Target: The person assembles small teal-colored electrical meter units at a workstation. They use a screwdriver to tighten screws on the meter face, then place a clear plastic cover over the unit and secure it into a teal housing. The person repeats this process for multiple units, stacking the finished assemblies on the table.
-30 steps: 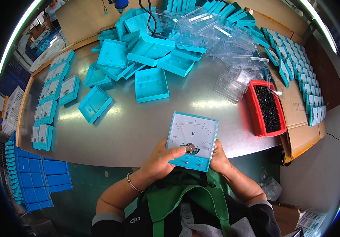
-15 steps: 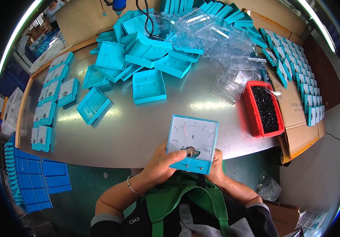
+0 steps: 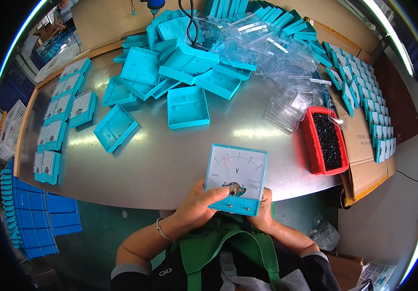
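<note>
Between my two hands, just over the near edge of the table, I hold a square voltmeter with a white dial and a turquoise frame. Its face points up at me, and a thin red needle rests toward the left of the scale. My left hand grips the left side, its thumb lying on the metal movement in the dial's lower cutout. My right hand closes round the lower right side, with most of its fingers hidden behind the meter. Two small terminal screws show on the turquoise lower strip.
Empty turquoise cases are heaped at the back, beside a pile of clear covers. A red bin of small black parts stands right. Meter assemblies line the left edge; more stand in rows on cardboard.
The voltmeter stays in both hands at nearly the same place, my left thumb still on its movement. The surroundings have shifted a little in view.
</note>
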{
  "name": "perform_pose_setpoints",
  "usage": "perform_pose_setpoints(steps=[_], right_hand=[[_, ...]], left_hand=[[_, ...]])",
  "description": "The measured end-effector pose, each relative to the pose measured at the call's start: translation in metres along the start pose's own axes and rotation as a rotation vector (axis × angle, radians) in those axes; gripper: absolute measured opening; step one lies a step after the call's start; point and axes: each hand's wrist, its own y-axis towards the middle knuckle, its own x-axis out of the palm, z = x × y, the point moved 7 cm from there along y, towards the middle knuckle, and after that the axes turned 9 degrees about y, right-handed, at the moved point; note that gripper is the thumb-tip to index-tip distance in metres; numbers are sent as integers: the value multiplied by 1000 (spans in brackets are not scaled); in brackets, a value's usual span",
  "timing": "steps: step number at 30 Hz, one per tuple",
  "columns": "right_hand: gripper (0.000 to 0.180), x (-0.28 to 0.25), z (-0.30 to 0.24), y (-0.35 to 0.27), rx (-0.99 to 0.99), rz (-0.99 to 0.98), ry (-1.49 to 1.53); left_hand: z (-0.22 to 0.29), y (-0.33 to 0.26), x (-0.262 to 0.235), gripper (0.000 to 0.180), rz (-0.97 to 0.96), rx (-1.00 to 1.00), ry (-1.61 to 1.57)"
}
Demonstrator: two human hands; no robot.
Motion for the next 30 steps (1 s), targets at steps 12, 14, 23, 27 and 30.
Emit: perform_pose_setpoints(steps=[12, 14, 23, 27, 30], right_hand=[[24, 2, 9, 3, 108, -39, -136], [24, 5, 2, 4, 71, -52, -128], [24, -3, 4, -4, 68, -29, -96], [24, -3, 3, -6, 58, -37, -92], [23, -2, 2, -6, 72, -38, -80]], left_hand=[[1, -8, -11, 47, 20, -1, 14], [0, -6, -11, 47, 7, 12, 47], [-8, -7, -5, 46, 4, -53, 22], [-7, -8, -1, 46, 6, -31, 44], [-7, -8, -1, 46, 7, -28, 47]])
